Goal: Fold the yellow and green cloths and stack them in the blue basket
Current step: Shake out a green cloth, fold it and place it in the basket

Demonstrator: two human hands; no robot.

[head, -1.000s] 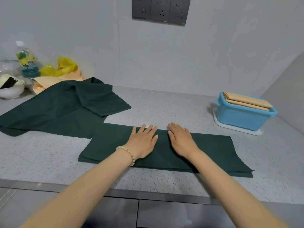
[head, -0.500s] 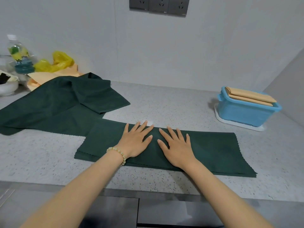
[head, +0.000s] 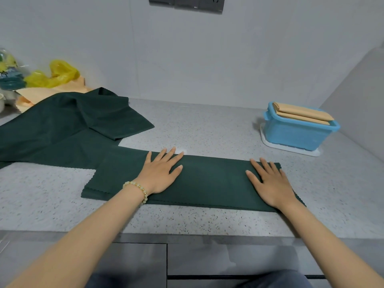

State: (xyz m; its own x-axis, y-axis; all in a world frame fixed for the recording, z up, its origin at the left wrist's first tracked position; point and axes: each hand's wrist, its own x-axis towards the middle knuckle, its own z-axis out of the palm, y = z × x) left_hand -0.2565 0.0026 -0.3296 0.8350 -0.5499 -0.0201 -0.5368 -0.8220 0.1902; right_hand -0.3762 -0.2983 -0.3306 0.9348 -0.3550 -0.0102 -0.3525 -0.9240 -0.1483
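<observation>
A dark green cloth, folded into a long strip, lies flat on the speckled counter near its front edge. My left hand presses flat on the strip left of its middle, fingers spread. Flat on the strip's right end lies my right hand, also with straight fingers. A blue basket stands at the back right on a white lid, with folded yellow cloths stacked in it. More unfolded green cloth is heaped at the back left, over a pale yellow cloth.
A yellow plastic bag and a bottle stand in the back left corner by the wall. The counter's front edge runs just below the strip. A side wall rises right of the basket.
My right hand has slid right along the strip from the middle to its right end. My left hand stays near the middle. The view has tilted down slightly.
</observation>
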